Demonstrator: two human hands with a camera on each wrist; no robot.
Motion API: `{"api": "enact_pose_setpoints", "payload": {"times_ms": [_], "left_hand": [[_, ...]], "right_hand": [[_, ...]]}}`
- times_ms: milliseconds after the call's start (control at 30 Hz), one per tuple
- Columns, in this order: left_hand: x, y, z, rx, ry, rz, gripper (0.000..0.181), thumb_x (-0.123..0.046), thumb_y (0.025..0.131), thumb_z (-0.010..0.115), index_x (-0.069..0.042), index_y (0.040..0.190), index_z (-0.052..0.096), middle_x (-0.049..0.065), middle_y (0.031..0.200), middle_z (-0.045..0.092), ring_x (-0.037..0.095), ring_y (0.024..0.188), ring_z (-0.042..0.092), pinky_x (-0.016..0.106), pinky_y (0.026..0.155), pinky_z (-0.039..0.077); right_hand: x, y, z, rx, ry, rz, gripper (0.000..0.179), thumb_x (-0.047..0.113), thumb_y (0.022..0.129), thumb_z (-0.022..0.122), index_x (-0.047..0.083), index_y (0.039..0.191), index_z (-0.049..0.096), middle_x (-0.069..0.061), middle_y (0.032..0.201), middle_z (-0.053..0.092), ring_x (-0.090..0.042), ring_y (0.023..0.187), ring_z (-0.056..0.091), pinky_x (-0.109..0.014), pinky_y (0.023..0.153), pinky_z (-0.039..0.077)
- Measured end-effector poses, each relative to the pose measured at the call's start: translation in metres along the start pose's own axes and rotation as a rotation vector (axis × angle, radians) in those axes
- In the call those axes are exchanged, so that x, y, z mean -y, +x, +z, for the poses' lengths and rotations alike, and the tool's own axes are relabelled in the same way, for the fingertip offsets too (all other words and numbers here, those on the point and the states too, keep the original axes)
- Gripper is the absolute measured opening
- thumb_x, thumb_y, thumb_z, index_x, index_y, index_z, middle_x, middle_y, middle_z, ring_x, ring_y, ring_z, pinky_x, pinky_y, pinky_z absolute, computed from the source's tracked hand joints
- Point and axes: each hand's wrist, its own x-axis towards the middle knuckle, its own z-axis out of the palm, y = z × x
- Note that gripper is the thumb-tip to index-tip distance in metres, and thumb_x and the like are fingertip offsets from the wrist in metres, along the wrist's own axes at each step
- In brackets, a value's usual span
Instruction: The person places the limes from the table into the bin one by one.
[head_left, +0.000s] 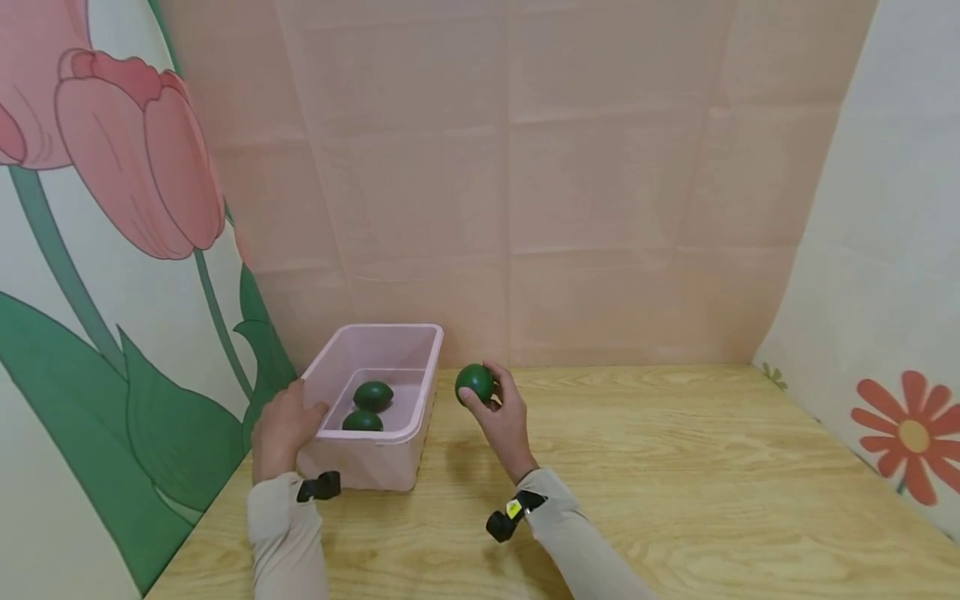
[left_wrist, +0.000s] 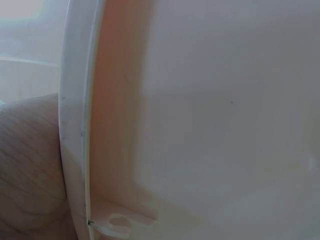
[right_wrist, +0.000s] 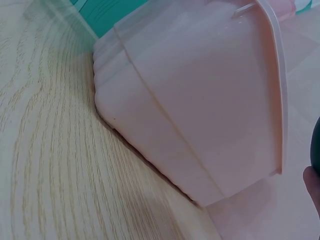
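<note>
My right hand (head_left: 506, 421) holds a dark green, smooth avocado (head_left: 474, 385) between thumb and fingers, above the table just right of a pale pink plastic bin (head_left: 360, 462). In the right wrist view, only an edge of that avocado (right_wrist: 316, 150) and a fingertip show at the right border. My left hand (head_left: 283, 423) grips the bin's left rim near its front corner, thumb over the edge; its other fingers are largely hidden. Inside the bin lie two more green avocados, one farther back (head_left: 372, 396) and one nearer (head_left: 363, 421), partly hidden by the front rim.
The bin stands on a wood-grain table (head_left: 675, 475), close to the pink backdrop (head_left: 600, 208). A tulip-printed panel (head_left: 135, 167) rises at the left, and a white panel with a red flower (head_left: 911, 437) borders the right side.
</note>
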Motion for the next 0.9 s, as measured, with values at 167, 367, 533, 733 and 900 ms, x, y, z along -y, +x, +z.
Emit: {"api": "enact_pose_setpoints", "payload": {"times_ms": [167,367,533,733,900], "left_hand": [[-0.0002,0.0002,-0.0005,0.000,0.002,0.003,0.052,-0.024,0.095,0.054,0.009,0.134,0.047,0.035,0.124,0.057,0.050,0.105,0.058,0.065,0.084,0.046],[0.0015,0.0008,0.0005,0.002,0.001,0.003,0.052,-0.024,0.095,0.054,0.009,0.134,0.047,0.036,0.124,0.057,0.050,0.106,0.058,0.065,0.084,0.046],[0.0033,0.0014,0.0020,0.000,0.006,0.004,0.052,-0.024,0.095,0.054,0.009,0.134,0.046,0.035,0.124,0.057,0.050,0.105,0.058,0.065,0.084,0.046],[0.0023,0.0006,0.0015,-0.006,-0.002,0.008,0.050,-0.023,0.095,0.054,0.009,0.132,0.048,0.035,0.122,0.059,0.049,0.103,0.059,0.064,0.083,0.047],[0.0023,0.0000,0.0013,-0.013,-0.001,0.010,0.049,-0.023,0.094,0.054,0.009,0.132,0.049,0.034,0.122,0.059,0.049,0.103,0.060,0.064,0.083,0.047]], "right_hand": [[0.0009,0.0012,-0.0002,0.005,0.000,-0.012,0.055,0.013,0.092,0.072,-0.003,0.139,0.049,-0.024,0.132,0.055,-0.034,0.115,0.060,-0.052,0.090,0.052],[0.0014,0.0014,0.0002,-0.006,-0.003,-0.023,0.055,0.012,0.092,0.072,-0.003,0.140,0.050,-0.024,0.132,0.056,-0.034,0.115,0.060,-0.050,0.089,0.053],[0.0014,0.0007,0.0010,-0.016,-0.015,-0.022,0.056,0.011,0.091,0.073,-0.001,0.141,0.050,-0.023,0.135,0.055,-0.034,0.116,0.060,-0.049,0.089,0.053],[0.0024,0.0013,0.0010,-0.019,-0.016,-0.018,0.057,0.010,0.091,0.073,0.000,0.142,0.050,-0.022,0.136,0.055,-0.035,0.117,0.059,-0.051,0.090,0.053],[0.0038,0.0016,0.0000,-0.019,0.001,0.008,0.062,0.010,0.090,0.074,-0.003,0.143,0.045,-0.025,0.134,0.055,-0.035,0.116,0.059,-0.052,0.092,0.051]]}}
